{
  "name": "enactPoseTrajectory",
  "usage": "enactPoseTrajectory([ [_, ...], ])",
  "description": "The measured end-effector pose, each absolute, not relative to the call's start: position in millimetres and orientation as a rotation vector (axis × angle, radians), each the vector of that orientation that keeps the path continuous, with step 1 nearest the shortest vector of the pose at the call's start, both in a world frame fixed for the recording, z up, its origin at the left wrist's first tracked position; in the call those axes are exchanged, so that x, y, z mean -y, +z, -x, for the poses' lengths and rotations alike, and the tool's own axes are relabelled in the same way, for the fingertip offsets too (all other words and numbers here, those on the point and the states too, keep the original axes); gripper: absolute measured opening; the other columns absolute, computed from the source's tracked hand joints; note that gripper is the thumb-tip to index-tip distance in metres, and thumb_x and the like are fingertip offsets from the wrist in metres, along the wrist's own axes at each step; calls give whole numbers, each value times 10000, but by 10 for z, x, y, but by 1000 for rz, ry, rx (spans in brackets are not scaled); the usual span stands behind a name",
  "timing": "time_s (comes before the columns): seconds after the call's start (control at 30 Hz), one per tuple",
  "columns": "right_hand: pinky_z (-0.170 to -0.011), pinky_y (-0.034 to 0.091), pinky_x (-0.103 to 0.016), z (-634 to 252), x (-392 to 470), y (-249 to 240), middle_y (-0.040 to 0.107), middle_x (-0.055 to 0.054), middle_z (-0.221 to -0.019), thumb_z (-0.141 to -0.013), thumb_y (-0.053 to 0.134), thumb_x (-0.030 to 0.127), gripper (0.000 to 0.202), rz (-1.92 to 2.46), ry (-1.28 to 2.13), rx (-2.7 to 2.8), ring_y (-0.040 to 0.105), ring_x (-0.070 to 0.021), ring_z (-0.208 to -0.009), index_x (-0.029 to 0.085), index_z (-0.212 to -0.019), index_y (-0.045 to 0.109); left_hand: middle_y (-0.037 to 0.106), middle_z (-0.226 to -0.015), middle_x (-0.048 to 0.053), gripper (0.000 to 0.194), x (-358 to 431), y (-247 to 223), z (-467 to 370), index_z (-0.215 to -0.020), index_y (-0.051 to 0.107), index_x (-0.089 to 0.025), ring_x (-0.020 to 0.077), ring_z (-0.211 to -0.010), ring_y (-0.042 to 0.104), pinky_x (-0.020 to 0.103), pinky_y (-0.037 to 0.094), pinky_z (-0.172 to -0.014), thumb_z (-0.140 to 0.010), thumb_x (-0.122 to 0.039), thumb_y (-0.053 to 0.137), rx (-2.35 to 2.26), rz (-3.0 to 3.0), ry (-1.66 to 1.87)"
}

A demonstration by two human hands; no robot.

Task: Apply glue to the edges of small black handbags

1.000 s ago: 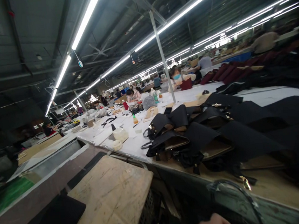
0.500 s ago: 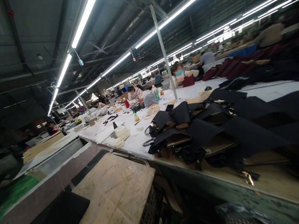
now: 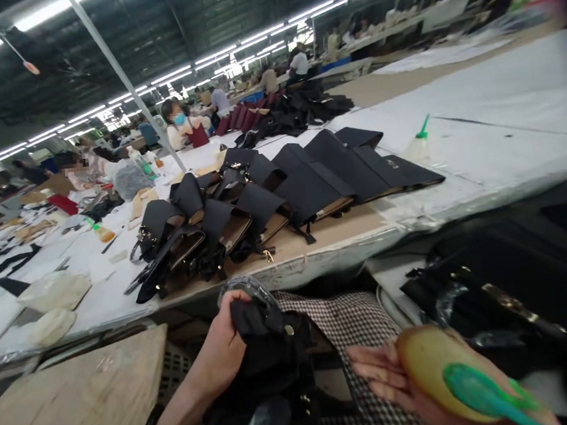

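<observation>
My left hand [image 3: 222,348] is closed on the upper edge of a black bag [image 3: 272,354] with gold fittings and clear plastic wrapping, held above my checked clothing [image 3: 356,319]. At the lower right, my right hand [image 3: 394,379] holds a yellowish glue bottle [image 3: 436,365] with a green nozzle across the palm, its fingers stretched toward the bag. On the table in front, several black bag pieces [image 3: 315,183] overlap in a row.
The white worktable [image 3: 496,125] carries another green-tipped bottle [image 3: 421,136]. A wooden board [image 3: 81,399] lies at lower left. More black bags [image 3: 506,284] are at the right. A masked person [image 3: 185,125] and others work across the table.
The view has swung right and down. Both my hands have come into view, the left with a black bag and the right with the glue bottle.
</observation>
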State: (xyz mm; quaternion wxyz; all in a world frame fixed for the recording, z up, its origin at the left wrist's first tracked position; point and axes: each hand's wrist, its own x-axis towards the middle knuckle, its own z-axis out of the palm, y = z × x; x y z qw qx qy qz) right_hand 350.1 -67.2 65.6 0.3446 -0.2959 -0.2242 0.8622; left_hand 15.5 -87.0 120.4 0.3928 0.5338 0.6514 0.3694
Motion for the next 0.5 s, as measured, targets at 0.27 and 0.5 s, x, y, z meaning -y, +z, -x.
enactPoseTrajectory([
  [0.27,-1061,452,-440,-3228,769,563,778,-143,-1078,-882,712,582,497,840,2372,264,690,-317,-1112,127,-1069,785,611,-962,-12,576,992,983,-451,-1266,395,-247,196,-854,562,299,456,-761,-821,-350,746,-1604,-1290,632],
  [0.5,-747,501,-300,-3134,690,546,767,-88,-984,-884,744,542,386,643,2355,328,670,-212,-856,186,-1028,782,663,-1218,30,818,960,1071,-545,-1341,478,-272,265,-1097,611,348,446,-969,-629,-210,876,-1553,-1476,435],
])
